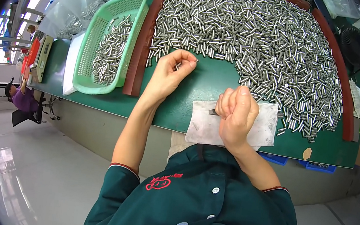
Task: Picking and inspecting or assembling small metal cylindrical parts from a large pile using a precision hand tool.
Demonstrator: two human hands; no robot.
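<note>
A broad heap of short, shiny metal pins (244, 26) covers much of the green table (206, 77). At the heap's near edge, my left hand (166, 76) is closed in a pinch, with the small tip of a metal pin (197, 60) showing at the fingertips. My right hand (237, 117) is a closed fist, thumb up, over a smudged white cloth (202, 129). From its left side a short dark metal piece (212, 112) sticks out; the fingers hide the rest of it.
Red-brown rails (139, 62) border the heap. On the left stands a light green perforated basket (80, 66) with more pins, beside clear plastic bags (73, 14). A black fan (354, 46) is at the right. Farther left, a person in purple (25, 100) is at work.
</note>
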